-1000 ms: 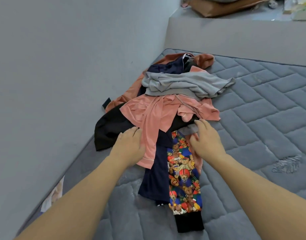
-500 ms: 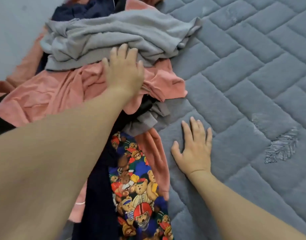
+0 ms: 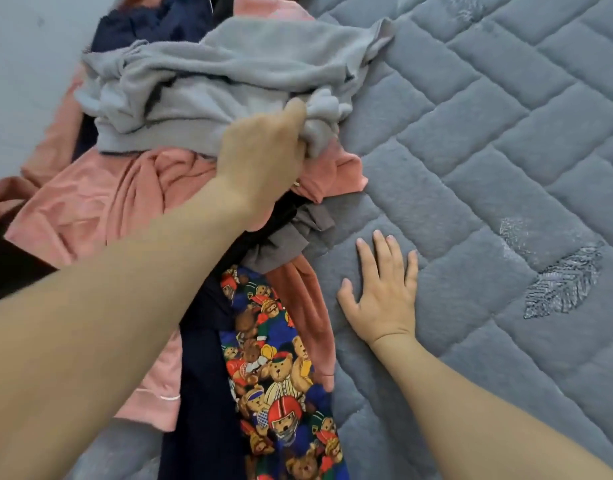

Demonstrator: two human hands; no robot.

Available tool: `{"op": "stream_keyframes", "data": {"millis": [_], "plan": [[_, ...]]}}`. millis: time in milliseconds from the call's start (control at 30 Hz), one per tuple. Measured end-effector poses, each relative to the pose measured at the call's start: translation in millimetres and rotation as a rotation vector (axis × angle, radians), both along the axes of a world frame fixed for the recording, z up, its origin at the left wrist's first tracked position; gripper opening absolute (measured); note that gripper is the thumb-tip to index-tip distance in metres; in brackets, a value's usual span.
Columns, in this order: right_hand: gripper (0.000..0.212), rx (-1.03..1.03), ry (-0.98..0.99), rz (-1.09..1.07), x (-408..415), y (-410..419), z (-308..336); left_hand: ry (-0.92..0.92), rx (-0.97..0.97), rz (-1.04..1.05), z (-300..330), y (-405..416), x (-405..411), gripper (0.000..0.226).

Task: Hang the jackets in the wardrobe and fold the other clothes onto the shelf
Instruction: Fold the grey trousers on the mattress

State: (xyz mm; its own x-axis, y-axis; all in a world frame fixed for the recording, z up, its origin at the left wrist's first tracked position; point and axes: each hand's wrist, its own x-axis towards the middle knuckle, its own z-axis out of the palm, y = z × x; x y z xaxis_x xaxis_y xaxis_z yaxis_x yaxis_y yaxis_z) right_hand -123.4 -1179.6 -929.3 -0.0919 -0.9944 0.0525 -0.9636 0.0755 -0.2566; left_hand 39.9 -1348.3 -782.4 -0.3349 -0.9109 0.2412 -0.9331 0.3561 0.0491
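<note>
A pile of clothes lies on the grey quilted mattress (image 3: 505,140). On top sits a grey fleece garment (image 3: 208,88), and my left hand (image 3: 263,154) grips a bunch of its lower edge. Beneath it spreads a pink garment (image 3: 100,202). A dark navy piece (image 3: 201,393) and a teddy-bear print garment (image 3: 273,368) trail toward me. My right hand (image 3: 384,292) rests flat on the mattress with fingers spread, just right of the pile.
A grey wall (image 3: 24,71) runs along the left side of the mattress. A black garment (image 3: 7,268) pokes out at the far left. Two stitched feather motifs (image 3: 561,282) mark the mattress on the right.
My left hand has closed its fingers round the grey fleece garment and bunched it up; half a second ago it lay flat on the pile. My right hand stays on the mattress.
</note>
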Motion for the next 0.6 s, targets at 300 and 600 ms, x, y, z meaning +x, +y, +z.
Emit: {"op": "stream_keyframes", "data": {"millis": [300,600], "plan": [[0.064,-0.045,-0.053,0.027,-1.5,0.2,1.9,0.003,0.499,0.03,-72.6,192.3,58.6,0.024],[0.063,-0.137,-0.239,0.069,-7.1,6.3,4.2,0.162,0.364,0.125,-110.7,196.2,56.5,0.032]]}}
